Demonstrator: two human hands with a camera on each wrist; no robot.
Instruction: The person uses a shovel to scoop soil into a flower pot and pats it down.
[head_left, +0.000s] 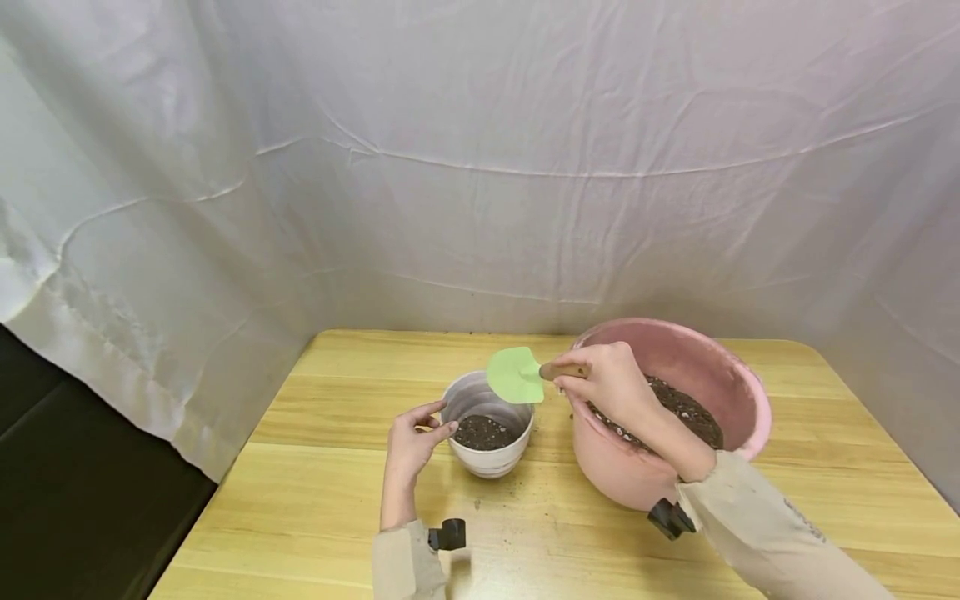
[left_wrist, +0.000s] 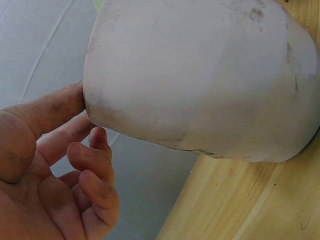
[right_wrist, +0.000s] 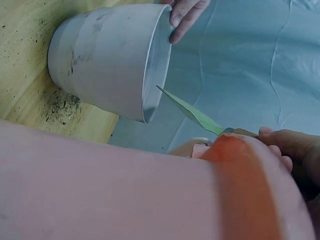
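A white pot point(head_left: 491, 462) point(left_wrist: 200, 75) point(right_wrist: 105, 60) stands on the wooden table point(head_left: 322, 467) with dark soil point(head_left: 483, 432) in its bottom. My left hand point(head_left: 438, 421) point(left_wrist: 85, 125) point(right_wrist: 182, 17) is at the pot's left side: the thumb touches the wall near the rim, and the other fingers hang loosely curled. My right hand point(head_left: 592, 379) point(right_wrist: 285, 150) grips the wooden handle of a small trowel. Its green blade point(head_left: 515, 375) point(right_wrist: 192, 112) hangs over the pot's right rim. To the right, a pink basin point(head_left: 720, 375) point(right_wrist: 125, 190) holds soil point(head_left: 690, 412).
Soil crumbs point(right_wrist: 60, 107) lie on the table around the pot's base. A white cloth point(head_left: 480, 167) hangs behind and on both sides. The table's left edge point(head_left: 225, 483) drops to a dark floor. Bare wood lies in front of the pot.
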